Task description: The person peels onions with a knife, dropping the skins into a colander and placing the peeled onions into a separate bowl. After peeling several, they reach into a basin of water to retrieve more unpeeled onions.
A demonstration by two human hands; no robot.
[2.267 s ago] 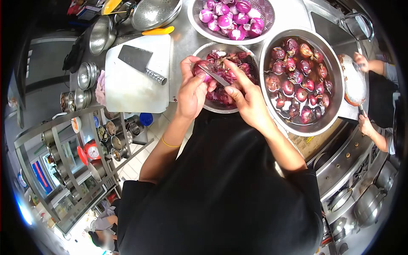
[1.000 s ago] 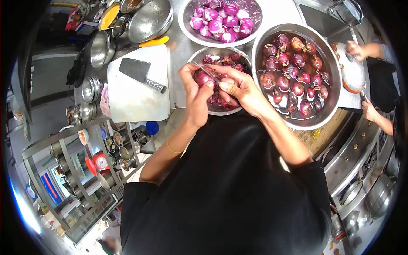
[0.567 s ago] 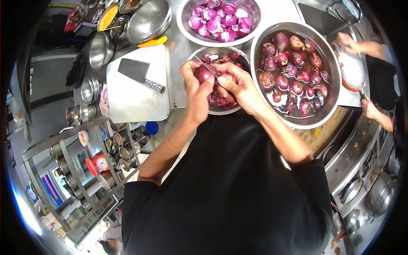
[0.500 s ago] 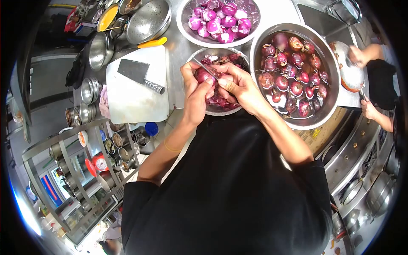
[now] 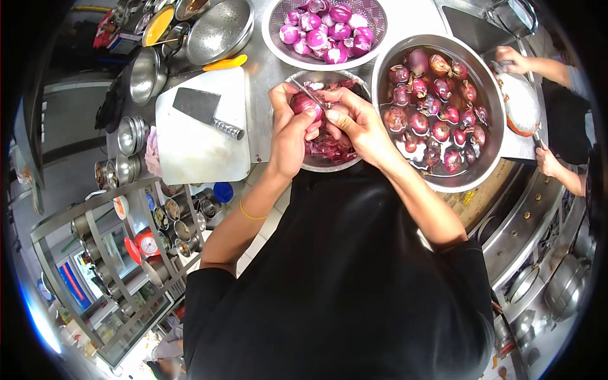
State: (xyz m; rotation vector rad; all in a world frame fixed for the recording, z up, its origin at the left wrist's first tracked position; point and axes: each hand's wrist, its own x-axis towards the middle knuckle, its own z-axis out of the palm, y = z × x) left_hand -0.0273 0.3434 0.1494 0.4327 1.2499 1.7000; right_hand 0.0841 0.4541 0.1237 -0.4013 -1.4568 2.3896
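Note:
My left hand [image 5: 288, 136] is closed around a red onion [image 5: 305, 106], with part of the bulb showing between the fingers. A small knife [image 5: 306, 92] is gripped in my right hand [image 5: 360, 123], its narrow blade slanting across the onion's top. Both hands hover over a steel bowl [image 5: 330, 168] of dark red onion skins [image 5: 330, 151]. Behind it stands a steel colander [image 5: 271, 39] of peeled purple onions [image 5: 335, 35]. To the right, unpeeled red onions [image 5: 440, 131] sit in brownish water in a wide steel basin [image 5: 501, 123].
At left, a cleaver [image 5: 197, 105] lies on a white cutting board [image 5: 202, 152], near a yellow-handled tool [image 5: 225, 63] and steel bowls. On the right, a co-worker's hands [image 5: 513, 61] work at a foamy pan [image 5: 522, 104]. A metal rack [image 5: 95, 206] stands lower left.
My hands stay above the bowl with the onion and knife, shifting only slightly. The co-worker's upper hand has moved up and left, off the foamy pan's surface toward its far edge.

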